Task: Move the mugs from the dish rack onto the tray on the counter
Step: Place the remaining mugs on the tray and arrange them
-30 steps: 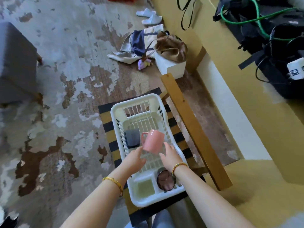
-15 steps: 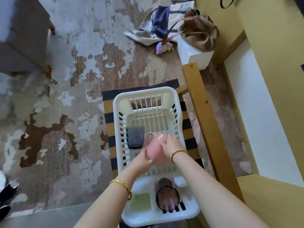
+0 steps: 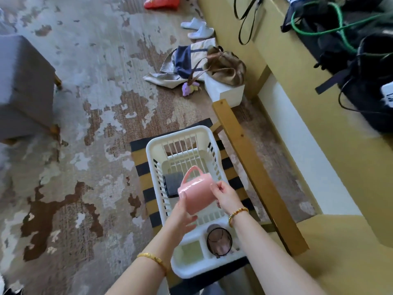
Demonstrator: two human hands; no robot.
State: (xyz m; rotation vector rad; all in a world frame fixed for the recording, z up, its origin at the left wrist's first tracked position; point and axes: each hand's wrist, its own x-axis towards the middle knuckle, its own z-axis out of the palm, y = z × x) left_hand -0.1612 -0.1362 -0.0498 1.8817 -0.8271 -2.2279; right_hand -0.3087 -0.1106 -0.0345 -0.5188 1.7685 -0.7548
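Two hands lift a pink mug (image 3: 196, 193) above a white dish rack (image 3: 158, 167): left hand (image 3: 180, 216) cupped beneath it, right hand (image 3: 226, 196) clamped on its side.

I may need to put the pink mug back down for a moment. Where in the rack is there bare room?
The far end of the white rack, beyond the dark mug, is bare slats. Its near end is crowded: the dark tumbler fills one pocket and both hands, left and right, hold the pink mug above the middle.
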